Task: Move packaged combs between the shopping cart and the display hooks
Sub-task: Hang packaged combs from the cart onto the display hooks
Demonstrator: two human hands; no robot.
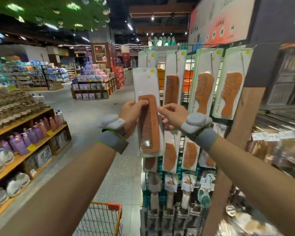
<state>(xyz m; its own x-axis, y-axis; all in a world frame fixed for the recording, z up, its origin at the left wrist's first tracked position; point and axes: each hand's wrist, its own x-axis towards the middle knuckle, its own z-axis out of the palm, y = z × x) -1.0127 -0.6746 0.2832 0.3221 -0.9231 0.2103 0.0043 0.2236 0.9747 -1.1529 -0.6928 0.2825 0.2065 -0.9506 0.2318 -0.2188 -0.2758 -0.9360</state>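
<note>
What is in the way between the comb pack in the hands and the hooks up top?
Other packs already hang there. The held comb pack, gripped by the left hand and right hand, sits in front of the hanging comb packs on the display hooks. Whether a hook is free is unclear.

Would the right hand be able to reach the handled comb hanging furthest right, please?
Probably yes: the right hand is just lower-left of that handled comb, with nothing between, but it would first have to let go of the held comb.

Head-worn camera looks forward, close on the display rack (182, 167) (one view).
</note>
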